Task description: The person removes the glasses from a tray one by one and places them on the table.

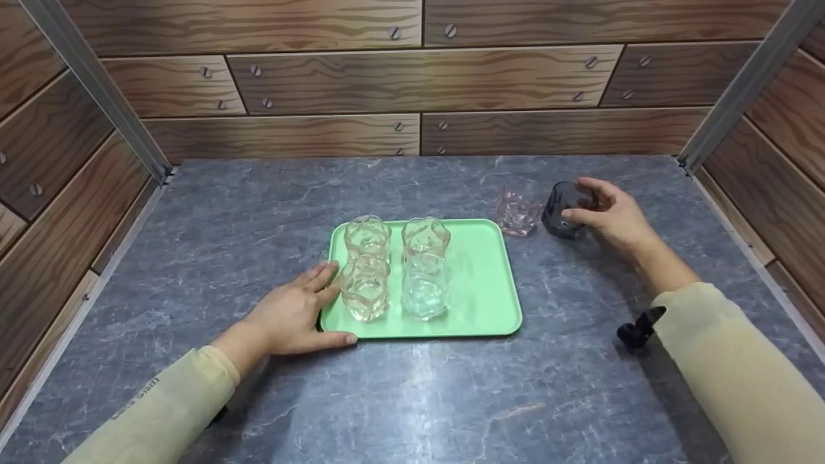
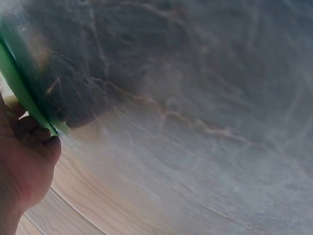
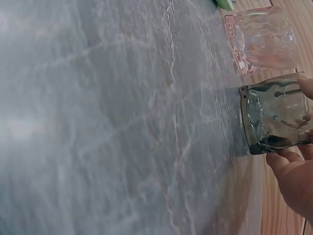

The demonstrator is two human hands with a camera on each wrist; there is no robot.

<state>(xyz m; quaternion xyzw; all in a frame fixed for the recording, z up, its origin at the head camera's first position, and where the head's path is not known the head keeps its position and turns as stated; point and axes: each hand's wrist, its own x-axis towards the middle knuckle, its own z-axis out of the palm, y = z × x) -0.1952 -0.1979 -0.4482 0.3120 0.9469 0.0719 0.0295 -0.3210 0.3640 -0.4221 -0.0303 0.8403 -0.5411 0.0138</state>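
On the green tray (image 1: pixel 480 277) stand several clear, wavy-walled glasses, among them a front-left glass (image 1: pixel 365 296) and a front-right glass (image 1: pixel 425 298). My left hand (image 1: pixel 293 316) rests against the tray's front-left corner, fingers along the left edge and thumb along the front edge. Beyond the tray's right side, my right hand (image 1: pixel 615 216) holds a dark grey glass (image 1: pixel 559 216) between thumb and fingers. In the right wrist view this dark glass (image 3: pixel 274 115) is upright, its base at or close to the tabletop. A pinkish glass (image 1: pixel 517 212) stands beside it, near the tray's back-right corner.
The grey marbled tabletop (image 1: pixel 412 399) is bounded by wood-patterned panels at the back (image 1: pixel 412 80) and both sides. Metal posts (image 1: pixel 106 90) rise at the back corners.
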